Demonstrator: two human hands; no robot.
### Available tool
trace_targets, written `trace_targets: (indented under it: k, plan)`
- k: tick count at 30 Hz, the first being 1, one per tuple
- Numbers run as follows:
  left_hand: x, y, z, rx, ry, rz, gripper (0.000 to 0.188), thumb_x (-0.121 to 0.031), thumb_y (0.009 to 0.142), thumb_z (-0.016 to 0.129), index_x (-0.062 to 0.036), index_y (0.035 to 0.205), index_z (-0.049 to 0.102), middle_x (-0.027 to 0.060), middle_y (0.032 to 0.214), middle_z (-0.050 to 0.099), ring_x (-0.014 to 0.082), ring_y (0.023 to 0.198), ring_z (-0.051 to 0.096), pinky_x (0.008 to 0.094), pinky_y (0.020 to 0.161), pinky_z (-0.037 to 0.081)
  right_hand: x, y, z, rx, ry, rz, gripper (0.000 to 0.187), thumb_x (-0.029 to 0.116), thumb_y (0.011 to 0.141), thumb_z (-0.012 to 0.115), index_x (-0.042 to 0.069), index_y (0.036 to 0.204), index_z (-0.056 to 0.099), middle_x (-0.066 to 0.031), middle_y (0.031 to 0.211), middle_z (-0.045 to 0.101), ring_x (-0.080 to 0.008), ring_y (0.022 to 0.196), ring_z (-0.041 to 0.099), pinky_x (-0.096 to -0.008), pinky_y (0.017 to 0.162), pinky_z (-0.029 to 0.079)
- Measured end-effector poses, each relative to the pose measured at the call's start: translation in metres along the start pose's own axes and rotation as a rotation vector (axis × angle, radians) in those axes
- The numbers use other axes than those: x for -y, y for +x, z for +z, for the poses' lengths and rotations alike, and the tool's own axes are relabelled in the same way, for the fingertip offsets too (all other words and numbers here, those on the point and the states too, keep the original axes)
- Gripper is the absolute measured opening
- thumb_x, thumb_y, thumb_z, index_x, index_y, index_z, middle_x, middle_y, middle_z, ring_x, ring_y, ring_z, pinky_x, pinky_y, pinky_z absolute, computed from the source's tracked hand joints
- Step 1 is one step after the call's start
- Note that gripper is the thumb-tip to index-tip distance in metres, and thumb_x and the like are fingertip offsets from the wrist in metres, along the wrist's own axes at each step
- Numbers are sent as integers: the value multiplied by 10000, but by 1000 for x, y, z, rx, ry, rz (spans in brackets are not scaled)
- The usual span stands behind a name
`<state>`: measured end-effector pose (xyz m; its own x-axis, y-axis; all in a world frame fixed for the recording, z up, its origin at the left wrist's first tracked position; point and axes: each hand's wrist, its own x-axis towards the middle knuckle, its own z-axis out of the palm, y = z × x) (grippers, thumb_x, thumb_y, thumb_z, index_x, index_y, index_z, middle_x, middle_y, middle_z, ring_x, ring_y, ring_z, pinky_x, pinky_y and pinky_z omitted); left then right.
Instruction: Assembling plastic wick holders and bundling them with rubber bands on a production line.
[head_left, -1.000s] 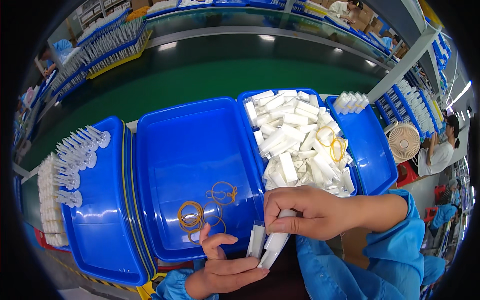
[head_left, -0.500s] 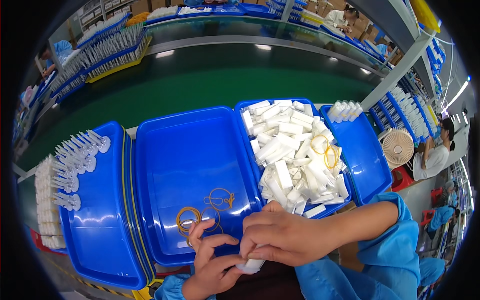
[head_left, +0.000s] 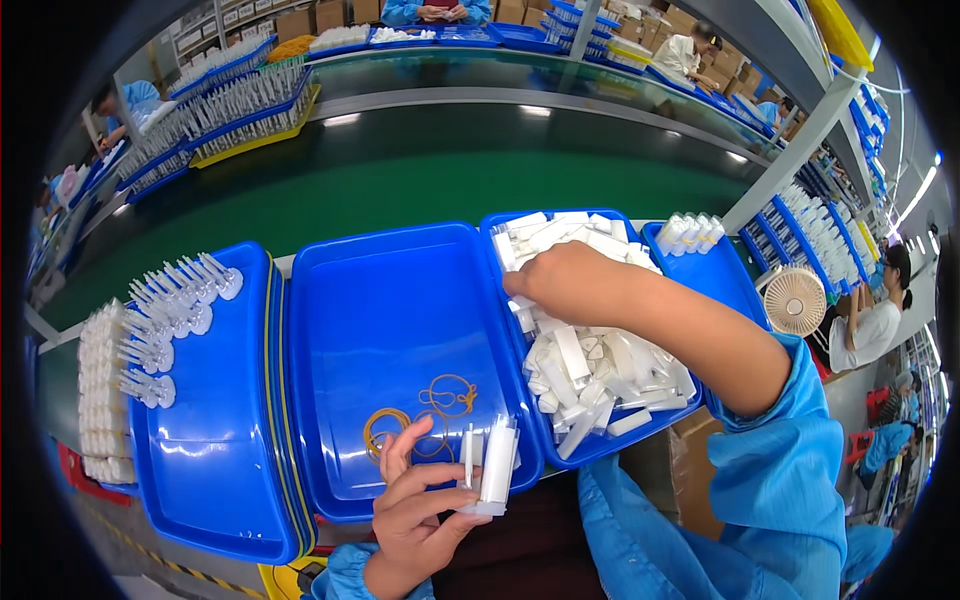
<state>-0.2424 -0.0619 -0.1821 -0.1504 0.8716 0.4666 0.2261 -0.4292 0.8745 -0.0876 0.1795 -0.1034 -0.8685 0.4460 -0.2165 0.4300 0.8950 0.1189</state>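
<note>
Near the front edge of the bare blue tray (head_left: 400, 270), my left hand (head_left: 425, 520) holds a small upright bundle of white rectangular plastic pieces (head_left: 497, 468) with clear parts. Its fingers and thumb pinch the lower end. My right hand (head_left: 570, 285) reaches over the tray of white pieces (head_left: 690, 405), fingers bent down at the left side of the heap (head_left: 570, 350). Its fingertips are closed together among the pieces, and what they grip is hidden. Yellow-brown rubber bands (head_left: 385, 430) lie in the bare tray beyond my left hand.
At the left, stacked blue trays (head_left: 200, 450) carry rows of clear stemmed parts (head_left: 150, 355). A blue tray (head_left: 720, 275) on the right holds several clear-and-white parts (head_left: 690, 235). Beyond runs a green conveyor belt (head_left: 400, 170). A small fan (head_left: 795, 300) stands right; people work around.
My right hand has left my left hand and moved up and right onto the heap. The white bundle in my left hand now shows upright. The whole view has shifted slightly.
</note>
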Motion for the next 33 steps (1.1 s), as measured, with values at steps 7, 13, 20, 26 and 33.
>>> trace_targets:
  k: [7, 13, 20, 26, 33]
  plan:
    - [-3, -2, 1, 40, 72, 28, 111, -204, 652, 744, -197, 760, 717, -4, 919, 623, 364, 1147, 397, 519, 983, 165, 40, -28, -14, -247, 1039, 83, 312, 44, 806, 542, 51, 1099, 435, -66, 730, 583, -165, 673, 600, -295, 581, 469]
    - [-8, 2, 5, 135, 93, 50, 119, -240, 667, 730, -257, 784, 719, -43, 940, 603, 326, 1143, 381, 505, 994, 121, 75, -49, -8, -156, 1911, 156, 271, 45, 849, 533, 34, 1098, 427, -5, 831, 516, -55, 735, 496, -180, 627, 416]
    - [-8, 2, 7, 134, 94, 54, 123, -272, 669, 731, -266, 790, 711, -55, 948, 609, 315, 1154, 382, 507, 997, 116, 78, -54, 0, -4, 2186, 246, 367, 116, 883, 548, 8, 1218, 443, -13, 826, 541, -49, 679, 469, -180, 574, 389]
    - [-11, 3, 7, 168, 94, 47, 111, -275, 677, 725, -260, 786, 709, -58, 957, 616, 317, 1158, 383, 512, 1006, 104, 82, -62, 0, -80, 1966, 192, 458, 103, 891, 533, 34, 1320, 388, -19, 863, 565, -58, 699, 496, -189, 611, 426]
    - [-6, 1, 8, 221, 121, 46, 139, -276, 661, 733, -274, 798, 706, -62, 942, 616, 323, 1147, 394, 526, 1007, 100, 75, -75, -10, -160, 1438, 65, 449, 74, 873, 560, 90, 1305, 440, -29, 867, 609, -60, 758, 545, -205, 676, 454]
